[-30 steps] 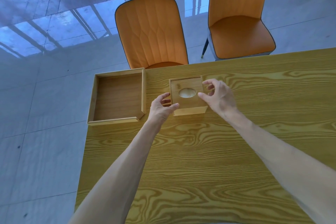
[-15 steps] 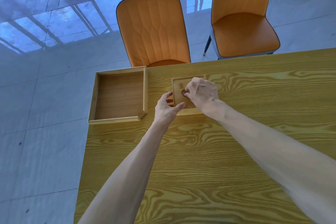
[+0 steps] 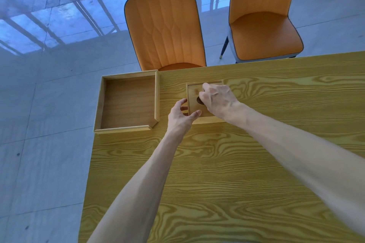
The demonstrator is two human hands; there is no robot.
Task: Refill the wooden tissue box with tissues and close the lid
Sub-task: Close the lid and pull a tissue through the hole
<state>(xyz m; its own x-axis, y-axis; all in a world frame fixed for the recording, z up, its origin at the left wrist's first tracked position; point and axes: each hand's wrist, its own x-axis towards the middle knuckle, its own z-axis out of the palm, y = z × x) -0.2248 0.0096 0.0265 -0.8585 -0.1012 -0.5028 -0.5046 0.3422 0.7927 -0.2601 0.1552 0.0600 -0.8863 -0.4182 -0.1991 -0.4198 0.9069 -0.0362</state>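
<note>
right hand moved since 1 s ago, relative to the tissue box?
Yes. The right hand has shifted left from the right edge of the tissue box, onto the lid, fingers at the oval opening. The left hand stays at the box's left side.

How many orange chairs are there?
2. One orange chair is pushed up to the far edge of the table, behind the wooden tray. The other chair stands to its right, turned sideways. More could be outside the picture.
</note>
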